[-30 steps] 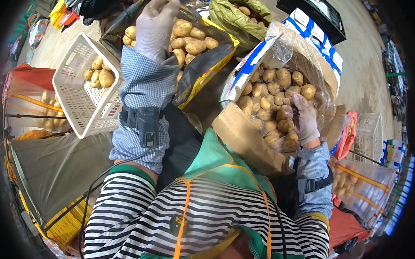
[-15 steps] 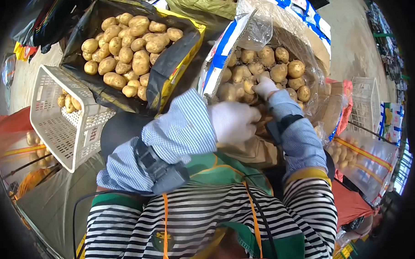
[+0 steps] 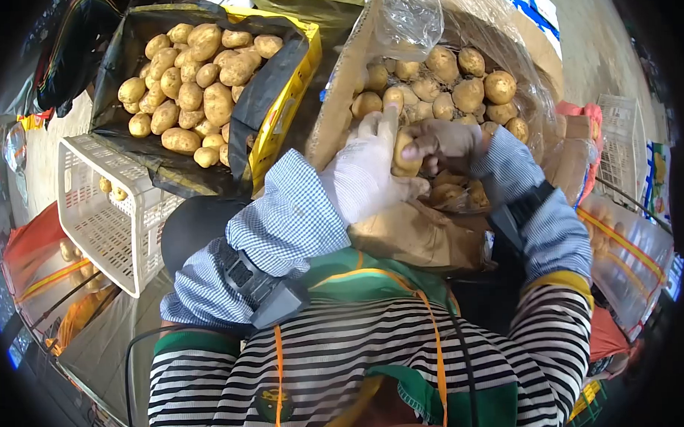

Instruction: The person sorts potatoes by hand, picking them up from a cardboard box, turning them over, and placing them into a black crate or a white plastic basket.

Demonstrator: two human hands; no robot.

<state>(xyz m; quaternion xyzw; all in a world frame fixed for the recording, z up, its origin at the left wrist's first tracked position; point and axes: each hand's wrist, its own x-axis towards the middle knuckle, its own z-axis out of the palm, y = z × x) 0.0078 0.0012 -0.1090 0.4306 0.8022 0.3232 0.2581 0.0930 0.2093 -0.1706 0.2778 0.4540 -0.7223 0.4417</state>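
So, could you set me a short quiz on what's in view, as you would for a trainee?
1. Multiple choice: what are the fingers of the right hand on, close against the left hand?
a) the rim of a crate
b) a potato
c) a roll of tape

2. True or false: more potatoes show in the black bag than in the white crate beside it.

3. Fill in the blank: along the inside of the cardboard box there is crumpled, see-through ____.

Key: 1. b; 2. true; 3. plastic
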